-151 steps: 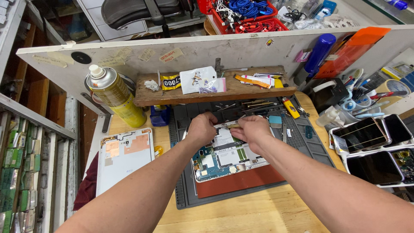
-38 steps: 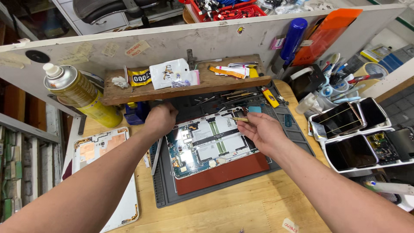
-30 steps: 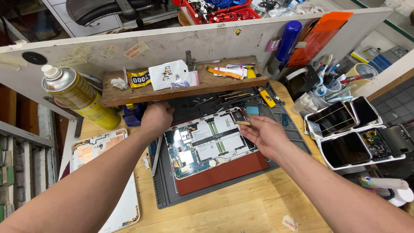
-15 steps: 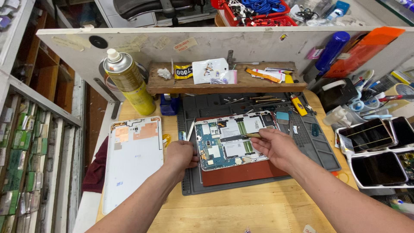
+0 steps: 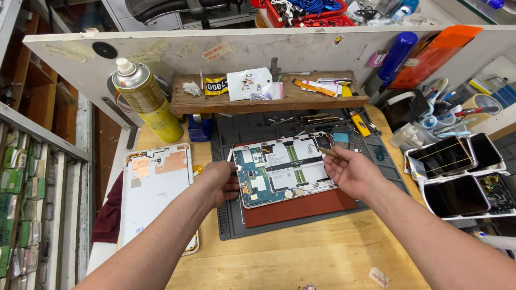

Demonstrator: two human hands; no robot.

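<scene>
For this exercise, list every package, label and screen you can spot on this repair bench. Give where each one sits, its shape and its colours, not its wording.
Spray can: back left, tall yellow cylinder, white nozzle.
Yellow label: wooden shelf, small black-and-yellow rectangle.
Plastic bag: shelf middle, white pouch of small parts.
Dark screens: right edge, stacked black rectangles.
Sticker: front desk, small and pale.

The left hand (image 5: 219,182) covers the left edge of the opened tablet (image 5: 285,169), so its fingertips and what they touch cannot be made out. The thin tool (image 5: 329,153) in the right hand (image 5: 352,174) is too slim to identify, and its tip blurs into the board. Small parts on the wooden shelf (image 5: 269,99) are too tiny to tell. The stacked screens (image 5: 457,172) run off the right edge.
</scene>
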